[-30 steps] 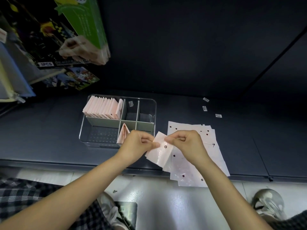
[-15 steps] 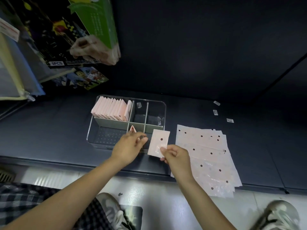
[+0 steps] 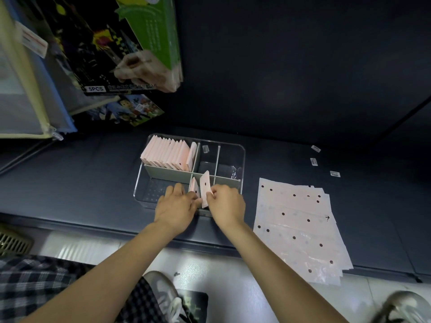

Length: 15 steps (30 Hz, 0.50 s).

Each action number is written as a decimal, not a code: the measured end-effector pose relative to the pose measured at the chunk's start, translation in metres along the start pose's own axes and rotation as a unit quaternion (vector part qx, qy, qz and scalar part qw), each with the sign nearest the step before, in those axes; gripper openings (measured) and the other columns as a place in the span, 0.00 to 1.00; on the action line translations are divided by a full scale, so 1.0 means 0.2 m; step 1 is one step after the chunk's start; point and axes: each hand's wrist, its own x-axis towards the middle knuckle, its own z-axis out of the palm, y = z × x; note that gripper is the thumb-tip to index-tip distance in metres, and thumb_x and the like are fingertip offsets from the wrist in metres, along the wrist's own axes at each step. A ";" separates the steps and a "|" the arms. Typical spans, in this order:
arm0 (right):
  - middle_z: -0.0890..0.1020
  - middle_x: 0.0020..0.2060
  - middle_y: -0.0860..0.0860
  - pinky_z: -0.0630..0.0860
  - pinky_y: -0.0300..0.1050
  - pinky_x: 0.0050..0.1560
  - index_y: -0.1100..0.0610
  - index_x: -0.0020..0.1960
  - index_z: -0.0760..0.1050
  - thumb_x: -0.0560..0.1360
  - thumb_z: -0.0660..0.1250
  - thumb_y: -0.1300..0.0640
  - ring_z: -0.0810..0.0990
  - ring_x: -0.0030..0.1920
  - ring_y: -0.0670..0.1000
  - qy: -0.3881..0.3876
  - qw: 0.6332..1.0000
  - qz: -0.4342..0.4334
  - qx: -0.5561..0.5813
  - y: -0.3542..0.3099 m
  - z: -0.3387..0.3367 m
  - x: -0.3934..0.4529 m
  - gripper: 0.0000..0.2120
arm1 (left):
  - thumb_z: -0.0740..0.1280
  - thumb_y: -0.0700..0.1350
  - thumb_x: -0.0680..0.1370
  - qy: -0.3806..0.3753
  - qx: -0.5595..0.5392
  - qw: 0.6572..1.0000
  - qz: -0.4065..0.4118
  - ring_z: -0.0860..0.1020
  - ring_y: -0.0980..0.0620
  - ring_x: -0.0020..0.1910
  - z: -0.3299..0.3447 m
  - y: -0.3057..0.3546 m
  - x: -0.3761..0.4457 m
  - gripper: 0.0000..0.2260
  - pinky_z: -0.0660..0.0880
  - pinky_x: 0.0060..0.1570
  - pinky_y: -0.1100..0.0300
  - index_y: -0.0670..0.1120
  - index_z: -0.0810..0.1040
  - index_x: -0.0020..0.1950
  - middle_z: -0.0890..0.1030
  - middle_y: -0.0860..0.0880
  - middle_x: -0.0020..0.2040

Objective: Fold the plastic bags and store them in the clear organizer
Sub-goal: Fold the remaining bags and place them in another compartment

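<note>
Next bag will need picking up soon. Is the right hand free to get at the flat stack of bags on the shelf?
Probably not yet: the right hand pinches a folded bag at the organizer. The stack lies uncovered just to its right, so the way looks open once it lets go.

At mid-frame the right hand [image 3: 225,203] pinches a folded bag [image 3: 205,191] upright over the organizer [image 3: 242,159], the left hand [image 3: 177,206] rests on a leaning bag [image 3: 194,187] beside it, a row [image 3: 166,155] fills the upper-left compartment, and flat bags [image 3: 298,227] lie at right.
</note>
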 end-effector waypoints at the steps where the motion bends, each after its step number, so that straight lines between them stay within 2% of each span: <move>1: 0.82 0.43 0.56 0.69 0.44 0.38 0.56 0.44 0.78 0.76 0.60 0.57 0.79 0.47 0.60 -0.008 1.000 0.002 -0.018 -0.02 0.02 0.01 0.09 | 0.53 0.56 0.81 0.004 -0.007 1.000 -0.002 0.66 0.46 0.58 0.00 0.00 0.00 0.17 0.68 0.56 0.52 0.53 0.74 0.63 0.69 0.47 0.57; 5: 0.82 0.49 0.58 0.72 0.46 0.43 0.57 0.50 0.79 0.77 0.60 0.57 0.79 0.52 0.61 -0.040 0.998 0.023 -0.051 -0.05 0.10 0.03 0.10 | 0.54 0.53 0.81 0.056 -0.043 0.998 0.003 0.66 0.46 0.58 0.00 0.00 0.02 0.16 0.68 0.56 0.51 0.52 0.72 0.66 0.69 0.46 0.57; 8: 0.81 0.50 0.59 0.74 0.48 0.45 0.57 0.52 0.78 0.78 0.58 0.55 0.79 0.53 0.61 -0.055 0.996 0.024 -0.060 -0.05 0.13 0.01 0.12 | 0.55 0.51 0.81 0.073 -0.070 0.995 0.025 0.66 0.46 0.57 0.00 0.00 0.02 0.15 0.68 0.56 0.51 0.54 0.72 0.67 0.70 0.47 0.57; 11: 0.82 0.50 0.58 0.74 0.47 0.45 0.55 0.53 0.78 0.79 0.58 0.53 0.78 0.53 0.60 -0.062 0.997 -0.011 -0.038 -0.02 0.13 -0.03 0.13 | 0.54 0.52 0.81 0.048 -0.043 0.998 0.026 0.65 0.47 0.58 0.02 -0.02 0.03 0.15 0.67 0.56 0.52 0.56 0.73 0.65 0.70 0.49 0.59; 13: 0.82 0.50 0.54 0.72 0.45 0.45 0.52 0.56 0.78 0.79 0.59 0.50 0.76 0.55 0.56 -0.038 0.998 -0.056 -0.006 0.04 0.11 -0.07 0.12 | 0.54 0.52 0.81 0.040 -0.034 0.998 0.017 0.65 0.46 0.58 0.03 -0.04 0.03 0.15 0.66 0.56 0.52 0.55 0.75 0.64 0.70 0.49 0.60; 15: 0.81 0.53 0.49 0.71 0.41 0.49 0.51 0.60 0.77 0.77 0.63 0.50 0.73 0.57 0.50 0.002 0.994 -0.091 0.051 0.17 0.06 -0.14 0.13 | 0.54 0.52 0.81 0.043 -0.032 0.998 0.014 0.65 0.45 0.58 0.03 -0.05 0.04 0.15 0.66 0.56 0.50 0.54 0.76 0.63 0.69 0.48 0.60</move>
